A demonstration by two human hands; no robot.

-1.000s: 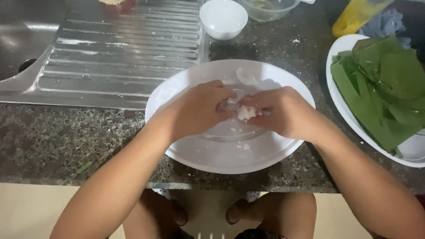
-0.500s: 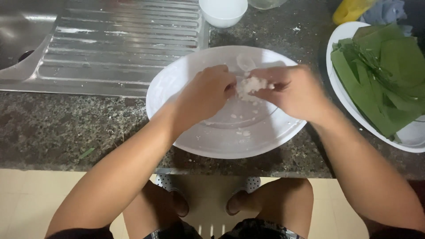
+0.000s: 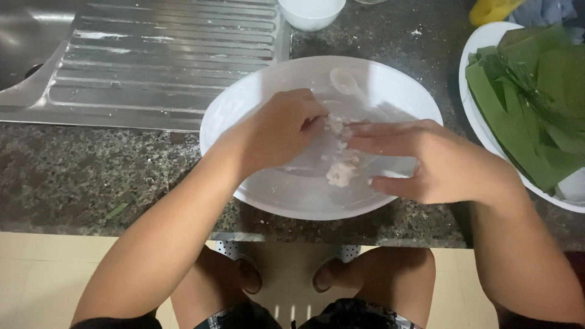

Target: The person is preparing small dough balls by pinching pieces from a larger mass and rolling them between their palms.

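1. Centrally, plate [image 3: 390,85]: white, on the counter [image 3: 91,176], leaves [image 3: 530,97] at right.
2. Right hand [image 3: 439,164]: released, fingers flat.
3. Left hand [image 3: 277,131]: pinching dough [image 3: 339,173], apparently scraping bits off the right fingers; gathering them seems to call for light pinches.

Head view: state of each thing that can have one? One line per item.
Left hand: fingers curled, pinching sticky white dough.
Right hand: fingers spread flat, dough stuck on the fingertips.
Dough: small lumps, part lying in the plate.
White plate: upright on the counter, smeared.
Small white bowl: upright, contents unclear.
Leaves: stacked on a side plate.
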